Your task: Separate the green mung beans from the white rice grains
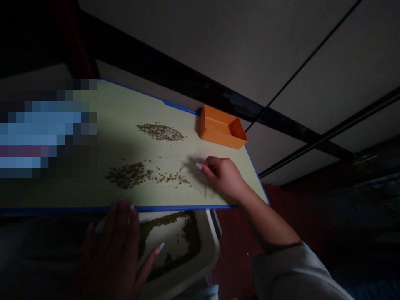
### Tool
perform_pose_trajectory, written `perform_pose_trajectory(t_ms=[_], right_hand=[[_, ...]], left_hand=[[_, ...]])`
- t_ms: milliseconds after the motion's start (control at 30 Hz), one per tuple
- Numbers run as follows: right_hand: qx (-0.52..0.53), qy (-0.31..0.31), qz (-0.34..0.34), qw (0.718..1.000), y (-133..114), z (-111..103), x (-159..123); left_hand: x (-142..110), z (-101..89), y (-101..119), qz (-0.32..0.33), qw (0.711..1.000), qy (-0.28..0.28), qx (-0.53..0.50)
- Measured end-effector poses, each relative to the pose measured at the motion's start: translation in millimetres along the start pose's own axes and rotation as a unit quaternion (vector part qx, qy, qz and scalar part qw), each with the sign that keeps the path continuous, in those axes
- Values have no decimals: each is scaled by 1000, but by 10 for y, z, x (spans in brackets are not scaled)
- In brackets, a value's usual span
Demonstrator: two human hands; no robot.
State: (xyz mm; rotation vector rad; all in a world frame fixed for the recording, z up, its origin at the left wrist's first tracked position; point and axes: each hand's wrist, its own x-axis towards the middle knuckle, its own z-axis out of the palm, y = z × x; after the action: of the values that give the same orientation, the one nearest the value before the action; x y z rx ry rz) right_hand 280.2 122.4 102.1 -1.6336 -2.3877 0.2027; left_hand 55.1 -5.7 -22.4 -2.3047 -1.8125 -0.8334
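My right hand (pixel 223 173) is over the right part of the pale table top (pixel 187 112), its fingers curled in toward the thumb. Whatever may be in those fingers is too small to make out. Just beyond it lies a thin patch of pale grains (pixel 204 153). To its left, small green beans mixed with pale grains form a near pile (pixel 128 175) and a farther pile (pixel 162 132). At the table's front edge is my left hand (pixel 115 246), fingers stretched out and thumb apart, with nothing seen in it. Below, partly behind that hand, a white basin (pixel 212 250) holds green beans.
An orange open box (pixel 220 139) stands at the table's back right corner. Blue trim (pixel 187 207) runs along the table's edge. Cabinet panels (pixel 281 54) rise behind it. A blurred-out blue area (pixel 37 133) covers the left side. Reddish floor (pixel 234 246) shows at the lower right.
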Motion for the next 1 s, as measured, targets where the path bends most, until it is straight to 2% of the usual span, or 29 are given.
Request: perform_pose_trajectory(t_ms=[100,267,467,633,1000], right_hand=[[25,-19,12,999,-27,16,-172],[16,-29,34,999,-110,114,-298],[36,-10,55,998,-11,114,-299],[56,-12,67,996,135,117,-274],[140,-57,24,988,116,96,-222]], left_hand=[[-19,34,-18,8,1000,18,-7],[-18,22,-26,11,1000,7,-3],[-7,15,-33,11,1000,3,-3],[6,14,-15,5,1000,25,-13],[2,37,-27,-1,1000,15,-16]])
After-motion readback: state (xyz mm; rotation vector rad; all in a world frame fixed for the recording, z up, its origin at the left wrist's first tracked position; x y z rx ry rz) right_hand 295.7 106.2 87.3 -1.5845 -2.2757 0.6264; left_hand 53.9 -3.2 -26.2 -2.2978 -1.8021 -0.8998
